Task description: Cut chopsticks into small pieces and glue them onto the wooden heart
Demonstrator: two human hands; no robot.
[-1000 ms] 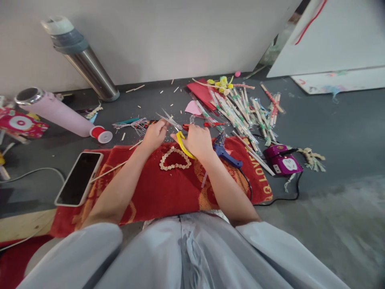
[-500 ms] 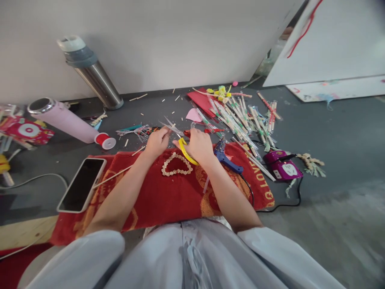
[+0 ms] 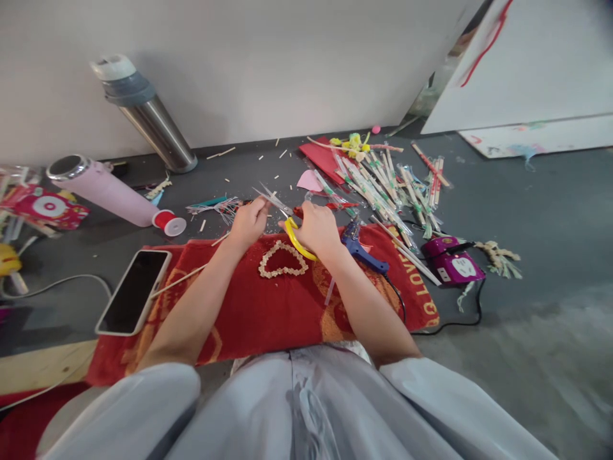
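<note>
My right hand [image 3: 316, 227] is closed around the yellow handles of a pair of scissors [image 3: 297, 241], their blades parted and pointing up and left. Opposite it, my left hand [image 3: 250, 220] pinches a thin wooden stick, mostly hidden by the fingers; a small pale end [image 3: 273, 195] shows by the blades. Just below the hands, a heart-shaped outline of small pale pieces [image 3: 282, 273] lies on a red towel [image 3: 268, 319]. A blue hot glue gun [image 3: 361, 252] rests right of my right hand.
Bundles of wrapped sticks [image 3: 378, 188] lie at the back right, near a purple power socket [image 3: 453, 262]. To the left are a phone [image 3: 134, 294], a red ribbon spool [image 3: 168, 223], a pink tumbler [image 3: 103, 191] and a steel flask [image 3: 156, 124]. Small cut bits dot the grey table [image 3: 517, 204].
Both hands stay almost in place, with the scissors still parted near the left fingertips. The whole view shifts slightly.
</note>
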